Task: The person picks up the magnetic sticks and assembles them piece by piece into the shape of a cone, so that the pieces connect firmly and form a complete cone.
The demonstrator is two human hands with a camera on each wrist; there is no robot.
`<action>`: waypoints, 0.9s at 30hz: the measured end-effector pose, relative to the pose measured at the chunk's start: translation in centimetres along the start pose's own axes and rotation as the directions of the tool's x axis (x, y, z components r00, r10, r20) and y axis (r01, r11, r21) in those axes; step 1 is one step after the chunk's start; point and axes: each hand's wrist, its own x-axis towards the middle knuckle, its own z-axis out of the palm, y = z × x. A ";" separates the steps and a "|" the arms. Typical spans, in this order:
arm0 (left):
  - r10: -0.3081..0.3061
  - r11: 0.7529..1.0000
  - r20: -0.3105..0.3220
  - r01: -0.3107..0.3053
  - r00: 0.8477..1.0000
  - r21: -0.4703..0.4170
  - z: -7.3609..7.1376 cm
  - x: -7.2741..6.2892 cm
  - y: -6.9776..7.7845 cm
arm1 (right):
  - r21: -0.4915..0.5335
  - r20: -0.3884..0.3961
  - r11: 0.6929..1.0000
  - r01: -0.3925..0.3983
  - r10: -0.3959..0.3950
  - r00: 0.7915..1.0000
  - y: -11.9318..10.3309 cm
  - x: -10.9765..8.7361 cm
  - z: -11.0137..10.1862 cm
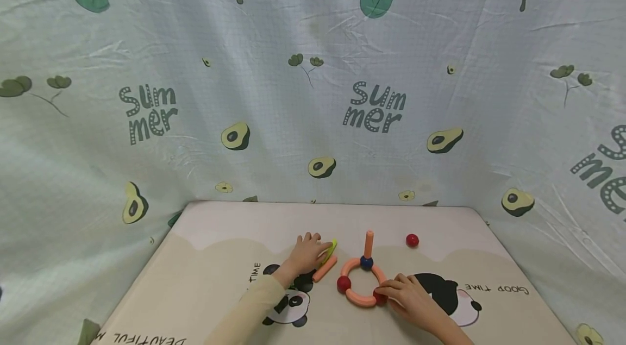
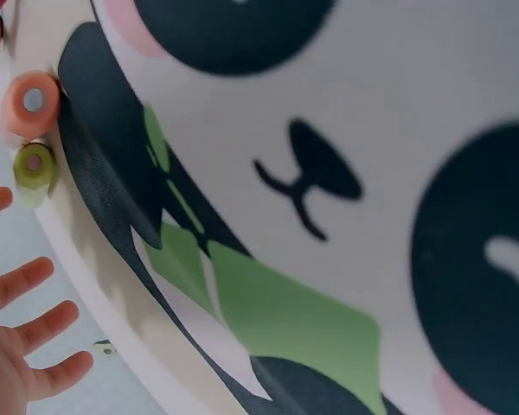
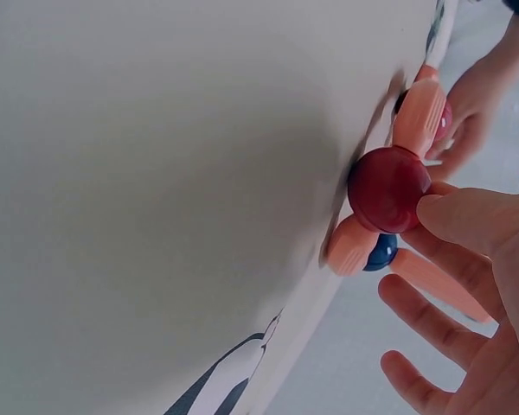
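On the table lies a ring (image 1: 361, 301) of curved orange rods joined by red and blue balls. A straight orange rod (image 1: 369, 244) extends from its blue ball (image 1: 367, 263). My right hand (image 1: 411, 301) pinches the ring's near-right red ball (image 3: 387, 190) between thumb and index finger, the other fingers spread. My left hand (image 1: 307, 255) reaches over a yellow-green rod (image 1: 332, 248) beside a loose orange rod (image 1: 325, 269). Its fingers look spread in the left wrist view, close to the yellow-green rod's end (image 2: 35, 164); whether they touch it is unclear.
A loose red ball (image 1: 412, 240) sits toward the back right of the table. Panda drawings and lettering mark the pale tabletop (image 1: 210, 258). Behind it hangs a curtain (image 1: 274, 100) printed with avocados and leaves.
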 end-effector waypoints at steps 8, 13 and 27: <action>0.030 0.999 0.037 -0.031 0.999 0.031 0.1 0.2 -0.1 | 0.012 0.032 1.000 -0.024 0.024 0.999 0.1 0.0 0.2; 0.065 0.997 0.036 -0.066 0.997 0.030 0.3 0.3 -0.2 | 0.017 0.042 0.999 -0.034 0.034 0.999 0.1 0.0 0.1; 0.111 0.991 -0.002 -0.110 0.994 0.077 0.6 0.1 -0.3 | 0.022 0.062 0.999 -0.033 0.031 0.998 0.0 0.1 -0.1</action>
